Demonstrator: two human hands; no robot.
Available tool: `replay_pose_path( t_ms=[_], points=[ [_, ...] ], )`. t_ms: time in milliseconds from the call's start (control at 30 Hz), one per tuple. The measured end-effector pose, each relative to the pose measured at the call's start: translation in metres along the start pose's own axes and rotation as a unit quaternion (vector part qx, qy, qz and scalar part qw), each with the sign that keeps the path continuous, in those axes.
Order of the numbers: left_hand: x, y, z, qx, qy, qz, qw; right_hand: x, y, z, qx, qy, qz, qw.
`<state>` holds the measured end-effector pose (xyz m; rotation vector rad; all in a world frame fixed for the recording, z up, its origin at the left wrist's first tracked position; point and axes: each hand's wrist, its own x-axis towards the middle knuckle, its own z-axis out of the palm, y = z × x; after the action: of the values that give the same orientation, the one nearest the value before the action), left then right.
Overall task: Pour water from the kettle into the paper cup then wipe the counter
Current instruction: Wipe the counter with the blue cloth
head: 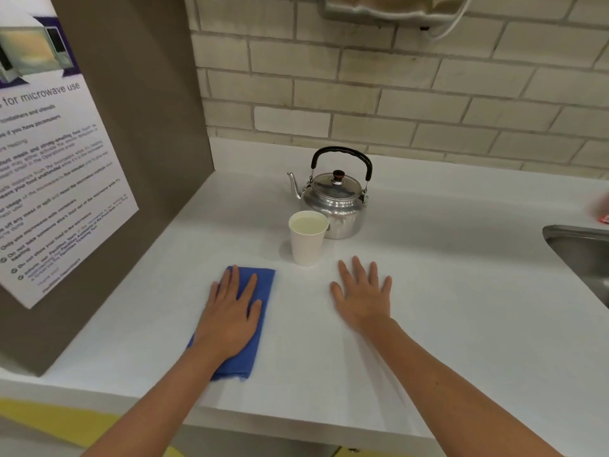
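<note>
Left hand [230, 311] lies flat, fingers spread, pressing the blue cloth [260, 285] onto the counter [461, 291]; right hand [362, 291] rests open, empty. Soft and limp, the cloth should slide best under palm pressure. Far of them, the full paper cup [307, 240] looks flimsy, touching the kettle [336, 199].

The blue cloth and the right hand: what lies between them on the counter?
Nothing: the head view shows bare white counter between the blue cloth and the right hand.
</note>
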<state>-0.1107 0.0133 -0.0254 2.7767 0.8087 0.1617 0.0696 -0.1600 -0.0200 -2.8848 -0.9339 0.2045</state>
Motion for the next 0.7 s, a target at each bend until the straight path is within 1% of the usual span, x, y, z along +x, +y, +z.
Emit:
replay_pose_path(
  t_ms=[100,167,233,367,500,567,633,700],
  points=[
    [0.019,-0.023,-0.012,0.012,0.008,-0.082,0.996,0.0,0.0,0.001,0.002,0.004,-0.003,1.0],
    [0.042,-0.022,-0.016,0.028,0.009,-0.111,0.993,0.0,-0.001,0.001,0.0,0.006,-0.002,1.0],
    [0.063,-0.009,-0.014,0.034,0.001,-0.114,0.993,0.0,-0.002,0.001,-0.004,0.002,-0.002,1.0],
    [0.076,0.017,-0.006,0.04,-0.007,-0.082,0.996,0.001,-0.001,0.0,-0.003,-0.003,-0.005,1.0],
    [0.052,-0.001,0.001,0.015,-0.001,-0.047,0.999,0.002,-0.003,-0.001,-0.003,-0.006,-0.001,1.0],
    [0.05,-0.024,-0.006,0.012,0.004,-0.068,0.998,0.002,-0.006,-0.003,-0.002,-0.007,0.002,1.0],
    [0.056,-0.046,-0.014,0.019,0.01,-0.107,0.994,0.002,-0.007,-0.005,0.0,-0.01,0.004,1.0],
    [0.068,-0.056,-0.02,0.028,0.016,-0.135,0.99,0.002,-0.007,-0.006,0.001,-0.009,0.004,1.0]
  ],
)
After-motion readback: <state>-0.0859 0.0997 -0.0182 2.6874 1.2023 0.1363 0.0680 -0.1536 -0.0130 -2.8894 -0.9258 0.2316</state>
